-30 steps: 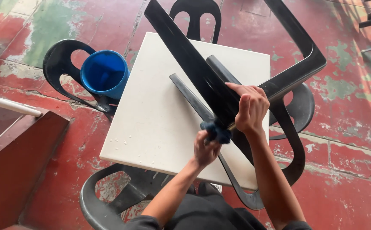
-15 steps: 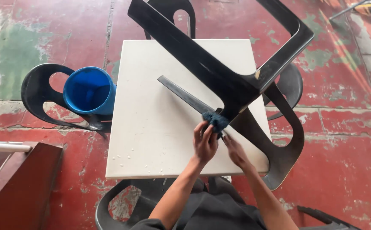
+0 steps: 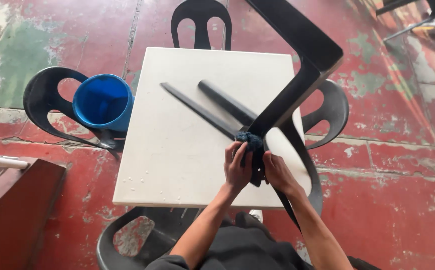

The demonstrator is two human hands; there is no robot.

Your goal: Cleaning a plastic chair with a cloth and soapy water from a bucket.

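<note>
A black plastic chair [image 3: 297, 65] lies upended on the white square table [image 3: 177, 155], two of its legs stretched flat across the tabletop. My left hand [image 3: 237, 167] presses a dark blue cloth [image 3: 249, 141] against the chair frame where the legs meet. My right hand [image 3: 277, 172] grips the chair frame just beside it, near the table's front right edge.
A blue bucket [image 3: 103, 102] sits on a black chair [image 3: 47, 102] left of the table. More black chairs stand behind [image 3: 201, 22], to the right [image 3: 333, 112] and in front [image 3: 132, 240]. A dark red box [image 3: 12, 210] is at lower left. The floor is worn red paint.
The upended chair has turned, its legs now lying further left on the table. My right hand came off the upper frame and dropped to the frame beside the cloth.
</note>
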